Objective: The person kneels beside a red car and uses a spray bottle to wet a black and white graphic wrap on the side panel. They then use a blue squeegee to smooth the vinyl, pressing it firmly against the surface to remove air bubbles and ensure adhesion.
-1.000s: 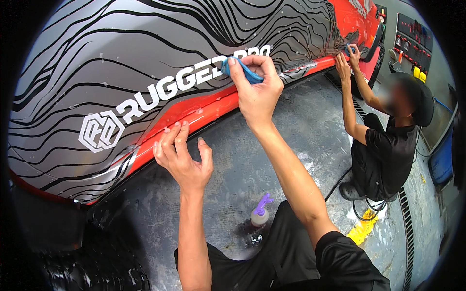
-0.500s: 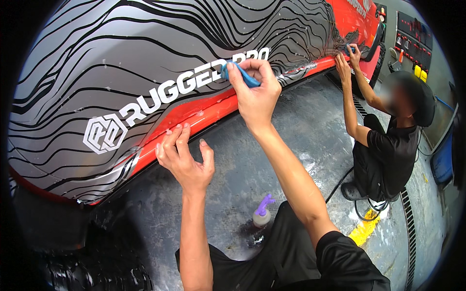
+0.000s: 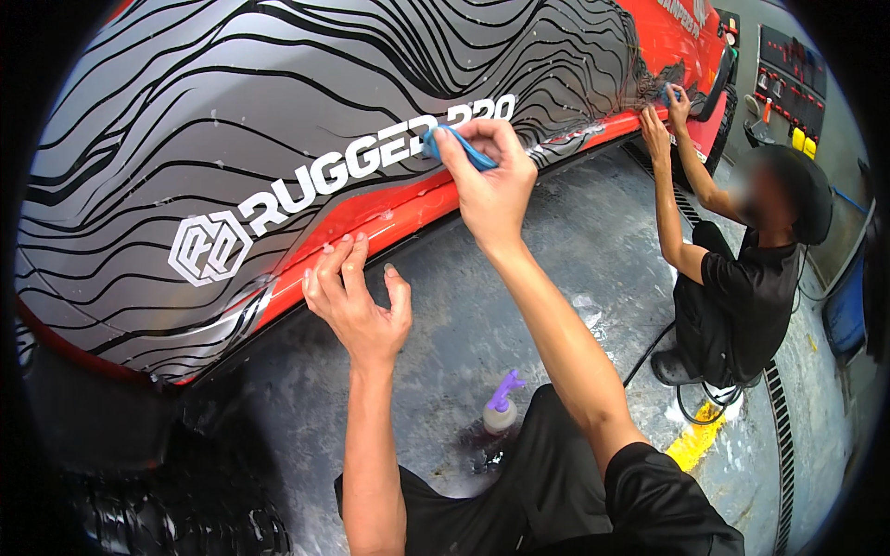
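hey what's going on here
The person's right grip pinches a blue wad against the car's side, over the white lettering. The left grip holds nothing, its fingertips resting on the red sill. A bottle stands on the floor nearby. Farther along, a co-worker reaches to the car too.

Bottle (image 3: 500, 417) on floor (image 3: 445, 324) beside car (image 3: 278, 102)

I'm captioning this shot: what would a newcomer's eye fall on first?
The black-and-grey vehicle side with white lettering fills the upper left. Near the middle, the person's right-hand grip holds a blue cloth-like piece against it, while the left-hand grip, open, touches the red lower edge. At right, a co-worker in black is down low by the same vehicle.
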Motion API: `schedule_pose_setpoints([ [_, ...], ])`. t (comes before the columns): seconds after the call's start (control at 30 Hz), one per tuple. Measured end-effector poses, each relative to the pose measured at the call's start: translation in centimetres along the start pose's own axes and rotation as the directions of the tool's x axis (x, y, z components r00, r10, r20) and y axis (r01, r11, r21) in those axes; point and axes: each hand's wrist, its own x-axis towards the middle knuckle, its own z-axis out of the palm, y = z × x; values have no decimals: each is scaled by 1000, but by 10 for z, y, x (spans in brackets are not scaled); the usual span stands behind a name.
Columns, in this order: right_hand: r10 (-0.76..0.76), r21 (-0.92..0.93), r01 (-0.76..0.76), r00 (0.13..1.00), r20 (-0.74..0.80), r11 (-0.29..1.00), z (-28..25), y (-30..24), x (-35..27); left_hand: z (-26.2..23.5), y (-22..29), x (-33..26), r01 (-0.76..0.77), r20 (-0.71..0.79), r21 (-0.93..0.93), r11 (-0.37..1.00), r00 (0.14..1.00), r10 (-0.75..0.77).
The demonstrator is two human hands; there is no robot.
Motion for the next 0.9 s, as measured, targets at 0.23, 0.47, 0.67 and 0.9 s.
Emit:
schedule_pose_setpoints([
  [0.23,-130,-146,135,991,42,980,1,10,-8,-2,-3,-1,22,10,-25,999,1000,-22],
  [0.47,-272,-205,293,954,123,934,-4,-1,11,-1,2,-1,18,2,-18,1000,1000,-17],
  [0.67,-247,-289,291,952,182,912,-14,-6,11,-1,0,-1,30,5,-27,999,1000,-30],
  [0.9,-200,-306,252,961,191,918,-14,-13,14,1,2,-2,39,21,-47,998,999,-38],
])
